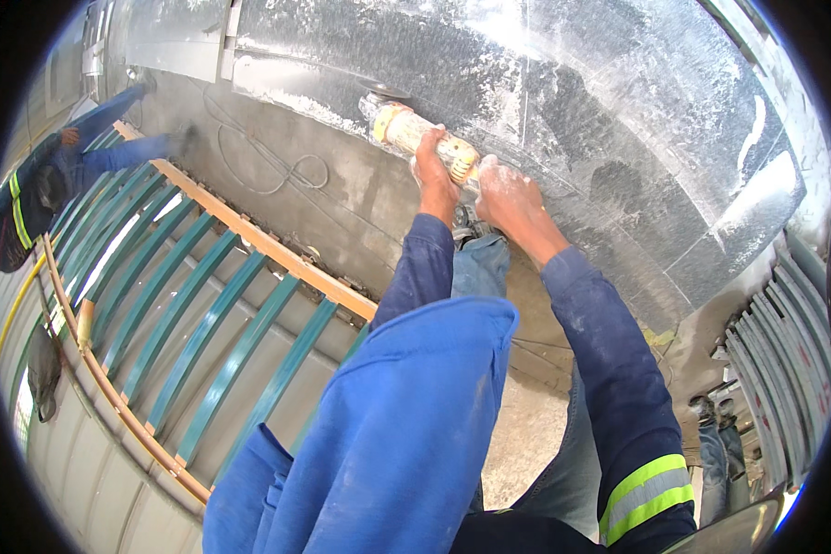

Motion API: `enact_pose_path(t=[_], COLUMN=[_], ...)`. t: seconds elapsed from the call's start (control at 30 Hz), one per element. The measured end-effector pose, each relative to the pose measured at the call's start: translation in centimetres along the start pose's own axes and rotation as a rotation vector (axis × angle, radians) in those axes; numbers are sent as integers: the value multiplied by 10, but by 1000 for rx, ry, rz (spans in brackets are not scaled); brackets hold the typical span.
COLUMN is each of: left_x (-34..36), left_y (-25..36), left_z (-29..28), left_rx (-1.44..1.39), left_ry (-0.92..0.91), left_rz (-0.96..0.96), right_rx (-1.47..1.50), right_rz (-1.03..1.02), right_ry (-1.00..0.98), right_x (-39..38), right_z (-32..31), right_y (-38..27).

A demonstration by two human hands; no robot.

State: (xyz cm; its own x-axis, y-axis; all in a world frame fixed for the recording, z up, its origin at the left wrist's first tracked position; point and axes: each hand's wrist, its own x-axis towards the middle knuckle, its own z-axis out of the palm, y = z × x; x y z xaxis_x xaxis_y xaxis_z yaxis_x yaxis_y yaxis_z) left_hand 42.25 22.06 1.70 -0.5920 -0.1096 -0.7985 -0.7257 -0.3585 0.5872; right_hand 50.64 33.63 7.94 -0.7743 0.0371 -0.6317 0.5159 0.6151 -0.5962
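Observation:
With both hands I grip a yellow angle grinder [414, 135] coated in pale dust. My left hand [433, 171] is wrapped round the middle of its body, and my right hand [512, 198], whitened with dust, is closed at its rear end. The grinder's dark disc [384, 90] is at the lower edge of a large grey stone slab [609, 120]; whether it touches cannot be made out. White dust streaks and patches cover the slab's face.
To the left lies a rack of green metal bars [198, 314] with an orange-brown rail [263, 238]. A loose cable [277, 171] coils on the dusty floor. Another person [74, 171] bends at the far left. Curved grey bars [785, 360] are stacked at right, beside someone's legs [714, 457].

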Motion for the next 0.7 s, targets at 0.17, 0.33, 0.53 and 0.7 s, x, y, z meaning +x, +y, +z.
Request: enact_pose_path(t=[0.17,0.33,0.53,0.7], left_x=[3,0,-17,-8], left_y=[21,19,-8,-2], left_z=[13,11,1,2], left_rx=[34,39,17,37], left_ry=[-26,-14,8,0], left_rz=[-41,-35,-18,2], right_rx=[-10,0,-23,-5], right_rz=[-31,-16,66,45], right_ry=[59,27,-69,-32], right_x=[26,23,-13,-3], right_z=[8,10,-9,-4], right_y=[-6,-6,-2,-2])
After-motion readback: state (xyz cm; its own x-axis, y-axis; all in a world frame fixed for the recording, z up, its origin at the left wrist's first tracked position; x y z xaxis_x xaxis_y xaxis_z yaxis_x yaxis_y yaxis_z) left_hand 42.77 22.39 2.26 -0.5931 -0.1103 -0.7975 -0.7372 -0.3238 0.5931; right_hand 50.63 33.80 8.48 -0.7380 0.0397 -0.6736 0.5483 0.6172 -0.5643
